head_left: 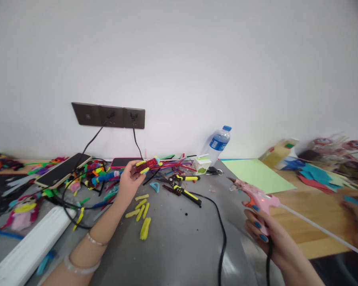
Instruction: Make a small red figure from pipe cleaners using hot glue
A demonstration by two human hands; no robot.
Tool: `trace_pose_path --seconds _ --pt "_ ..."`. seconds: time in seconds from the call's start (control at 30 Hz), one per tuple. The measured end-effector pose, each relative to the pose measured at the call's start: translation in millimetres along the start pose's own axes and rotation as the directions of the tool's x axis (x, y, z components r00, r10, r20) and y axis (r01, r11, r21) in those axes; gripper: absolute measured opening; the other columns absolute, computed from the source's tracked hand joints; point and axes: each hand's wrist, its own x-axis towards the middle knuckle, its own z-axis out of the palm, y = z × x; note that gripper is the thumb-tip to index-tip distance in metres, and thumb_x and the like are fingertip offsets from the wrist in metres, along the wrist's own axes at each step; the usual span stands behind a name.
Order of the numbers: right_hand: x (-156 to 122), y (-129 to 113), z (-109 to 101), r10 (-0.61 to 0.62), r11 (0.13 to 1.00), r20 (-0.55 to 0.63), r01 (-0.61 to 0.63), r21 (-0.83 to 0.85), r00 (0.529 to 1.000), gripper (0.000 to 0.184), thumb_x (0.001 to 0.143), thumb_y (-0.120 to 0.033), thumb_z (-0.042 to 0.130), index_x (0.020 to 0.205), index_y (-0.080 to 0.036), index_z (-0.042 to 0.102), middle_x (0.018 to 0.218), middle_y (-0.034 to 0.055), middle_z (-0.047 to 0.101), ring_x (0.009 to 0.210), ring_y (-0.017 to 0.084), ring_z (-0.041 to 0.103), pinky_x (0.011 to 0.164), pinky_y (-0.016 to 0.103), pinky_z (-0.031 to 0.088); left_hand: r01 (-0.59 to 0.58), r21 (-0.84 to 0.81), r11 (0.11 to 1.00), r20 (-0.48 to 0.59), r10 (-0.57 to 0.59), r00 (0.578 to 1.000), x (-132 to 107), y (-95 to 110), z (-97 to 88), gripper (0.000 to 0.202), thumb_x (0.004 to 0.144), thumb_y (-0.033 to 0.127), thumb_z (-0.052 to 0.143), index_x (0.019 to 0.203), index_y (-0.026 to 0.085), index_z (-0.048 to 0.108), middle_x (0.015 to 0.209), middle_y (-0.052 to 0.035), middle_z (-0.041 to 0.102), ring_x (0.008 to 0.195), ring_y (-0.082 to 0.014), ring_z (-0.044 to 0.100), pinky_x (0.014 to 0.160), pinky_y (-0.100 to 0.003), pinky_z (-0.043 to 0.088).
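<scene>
My left hand is stretched forward over the grey mat and pinches a small red and yellow pipe-cleaner figure just above the desk. My right hand, nails painted blue, is wrapped round the grip of a pink hot glue gun. The gun's nozzle points left toward the figure but stays well apart from it. A long white glue stick juts out of the gun's back to the right, and its black cord trails over the mat.
Yellow pipe-cleaner pieces lie on the grey mat. Black-and-yellow pliers, a colourful pipe-cleaner heap, two phones, a water bottle, green paper and a white power strip surround them. Another person's hand shows far right.
</scene>
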Motion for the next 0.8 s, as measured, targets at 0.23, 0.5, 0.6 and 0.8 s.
trace_pose_path --seconds 0.23,0.5,0.6,0.8 --pt "-2.2 12.2 -31.4 0.172 0.980 -0.136 -0.183 -0.078 0.976 0.021 0.065 -0.031 0.079 0.079 -0.021 0.067 0.061 0.0001 0.055 0.043 0.007 0.047 0.036 0.018 0.038 -0.006 -0.014 1.000 0.045 0.007 0.999 -1.2 -2.0 0.1 0.035 0.070 0.022 0.069 0.103 0.018 0.058 0.105 -0.0079 0.070 0.100 -0.0208 0.068 0.083 -0.032 0.057" --pt "34.2 -9.7 -24.1 0.171 0.932 -0.133 -0.204 -0.300 0.976 0.024 0.071 -0.038 0.070 0.074 -0.020 0.055 0.050 -0.0059 0.048 0.039 0.007 0.043 0.037 0.017 0.030 -0.019 0.000 1.000 0.030 0.019 0.999 2.0 -3.8 -0.3 0.036 0.067 0.024 0.069 0.101 0.018 0.058 0.099 -0.0070 0.071 0.095 -0.0208 0.069 0.084 -0.033 0.057" --pt "40.0 -17.2 -21.2 0.102 0.780 -0.138 -0.166 -0.604 0.985 0.029 0.076 -0.047 0.064 0.077 -0.019 0.056 0.051 -0.0031 0.053 0.042 0.011 0.049 0.039 0.020 0.028 -0.022 -0.004 1.000 0.034 0.022 0.999 2.1 -3.9 -0.3 0.036 0.067 0.024 0.070 0.101 0.019 0.059 0.101 -0.0072 0.071 0.095 -0.0207 0.069 0.084 -0.033 0.058" --pt "28.7 -26.0 -18.5 -0.326 0.253 -0.170 -0.088 -0.963 0.930 0.025 0.075 -0.042 0.064 0.063 -0.021 0.058 0.060 0.0067 0.066 0.055 0.022 0.060 0.051 0.030 0.038 -0.002 -0.007 1.000 0.073 0.003 0.997 0.8 -4.2 0.7 0.037 0.068 0.023 0.070 0.103 0.018 0.059 0.102 -0.0078 0.072 0.095 -0.0212 0.070 0.082 -0.033 0.058"
